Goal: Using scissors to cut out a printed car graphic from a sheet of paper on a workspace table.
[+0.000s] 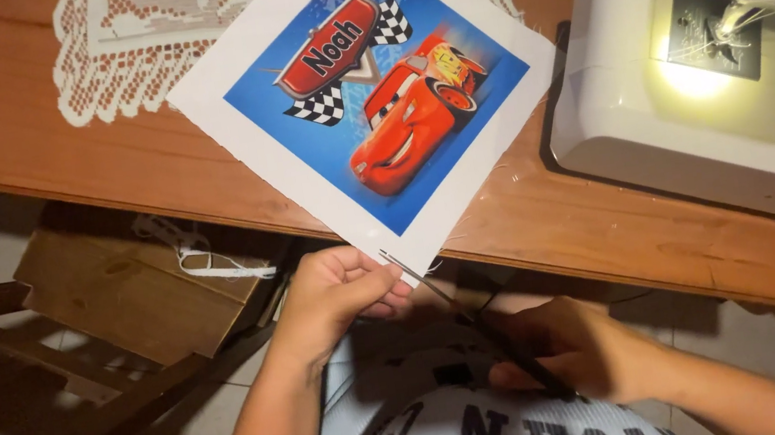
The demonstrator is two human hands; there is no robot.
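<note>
A square of white fabric [365, 99] printed with a red cartoon car on a blue ground is laid cornerwise on the wooden table [613, 236], in the upper middle of the frame, with its lowest corner hanging just over the near table edge. That corner is pinched by the left hand [333, 296], at lower centre, between thumb and forefingers, so the hand is closed on the cloth. A pair of slim dark scissors [468, 322] is gripped by the right hand [568, 349], lower right of centre, fingers curled around the handles; the blades are held narrowly apart or nearly together, and their tips are set at the fabric's lower corner, just beside the left fingertips. A loose thread can be made out at that corner.

The step in hand is judged to be the trimming of the fabric's corner or of stray threads there. For the next move, the corner would need to be kept taut and the blade tips kept clear of the pinching fingers, with the cut kept within the white border so that the printed picture is not touched.

A white sewing machine [694, 94], its lamp lit, is seen at the right of the frame, and a lace doily [132, 51] lies at the upper left, partly covered by the fabric.
</note>
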